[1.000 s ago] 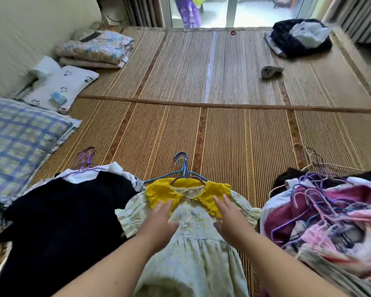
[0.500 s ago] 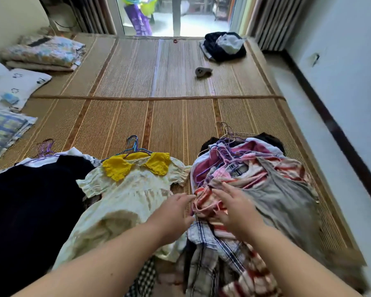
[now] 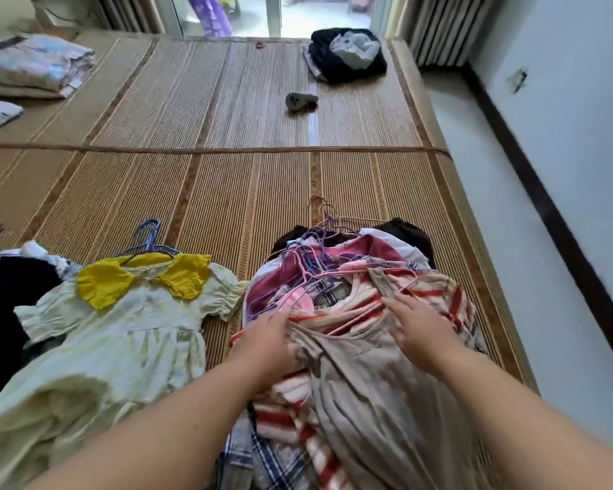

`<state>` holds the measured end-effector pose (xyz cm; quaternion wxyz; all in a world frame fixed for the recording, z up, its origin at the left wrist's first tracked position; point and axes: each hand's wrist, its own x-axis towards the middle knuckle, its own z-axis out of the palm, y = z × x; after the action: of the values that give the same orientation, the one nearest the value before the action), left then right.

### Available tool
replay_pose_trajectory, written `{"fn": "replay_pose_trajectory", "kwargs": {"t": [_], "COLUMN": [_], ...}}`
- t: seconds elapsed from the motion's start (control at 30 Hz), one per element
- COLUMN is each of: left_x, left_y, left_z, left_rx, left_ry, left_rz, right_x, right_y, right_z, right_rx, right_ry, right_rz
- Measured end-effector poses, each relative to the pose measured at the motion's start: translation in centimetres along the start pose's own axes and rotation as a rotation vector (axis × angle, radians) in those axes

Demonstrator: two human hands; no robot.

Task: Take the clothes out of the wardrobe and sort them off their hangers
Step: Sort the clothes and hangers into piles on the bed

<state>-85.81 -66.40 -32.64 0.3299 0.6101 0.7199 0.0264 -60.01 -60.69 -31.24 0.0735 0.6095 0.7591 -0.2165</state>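
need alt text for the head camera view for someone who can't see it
Seen from above, a person's left hand and right hand rest on a grey-beige top topping a heap of striped and plaid clothes tangled with pink and purple wire hangers on a woven straw mat. Left of it lies a pale green dress with a yellow collar.

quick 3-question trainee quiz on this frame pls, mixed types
1. True or false: the dress with the yellow collar is off its blue hanger.
2. Which garment do both hands touch? A) the dark garment at far left B) the beige top on the heap of hangered clothes C) the black bundle by the door
3. Fill in: the left hand bunches the top's ____ edge, while the right hand lies flat.

Key: 1 false; 2 B; 3 left
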Motion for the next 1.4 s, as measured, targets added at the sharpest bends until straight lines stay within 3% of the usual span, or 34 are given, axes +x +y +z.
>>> {"fn": "replay_pose_trajectory", "kwargs": {"t": [0.13, 0.2, 0.33, 0.5, 0.63, 0.77, 0.93, 1.1, 1.4], "left_x": [4.7, 6.2, 7.7, 6.6, 4.5, 1.3, -4.8, -13.8, -33.2], "left_y": [0.4, 0.3, -0.1, -0.8, 0.4, 2.4, 4.3, 2.6, -12.2], "left_z": [2.0, 2.9, 3.8, 3.3, 1.9, -1.7, -9.0, -16.0, -25.2], "left_rx": [0.03, 0.065, 0.14, 0.091, -0.025, -0.192, -0.225, -0.331, -0.539], "left_ry": [0.074, 0.073, 0.029, 0.024, 0.093, 0.117, 0.131, 0.218, 0.624], "left_rz": [-0.255, -0.307, -0.341, -0.318, -0.262, -0.148, 0.06, 0.072, -0.053], "right_x": [6.9, 9.6, 13.2, 15.0, 13.4, 10.3, 4.9, -2.4, -12.8], "right_y": [2.8, 3.2, 3.8, 3.8, 4.7, 5.0, 2.2, -4.6, -31.9], "right_z": [0.3, 1.0, 1.6, 0.3, -1.2, -4.1, -10.8, -18.2, -22.3], "right_rx": [-0.094, -0.144, -0.146, -0.341, -0.26, -0.031, -0.078, 0.136, -0.031], "right_ry": [-0.116, -0.215, -0.232, -0.183, -0.224, -0.14, -0.131, -0.085, 0.087], "right_rz": [-0.111, -0.137, -0.103, -0.152, -0.173, -0.109, -0.153, -0.32, -0.703]}}
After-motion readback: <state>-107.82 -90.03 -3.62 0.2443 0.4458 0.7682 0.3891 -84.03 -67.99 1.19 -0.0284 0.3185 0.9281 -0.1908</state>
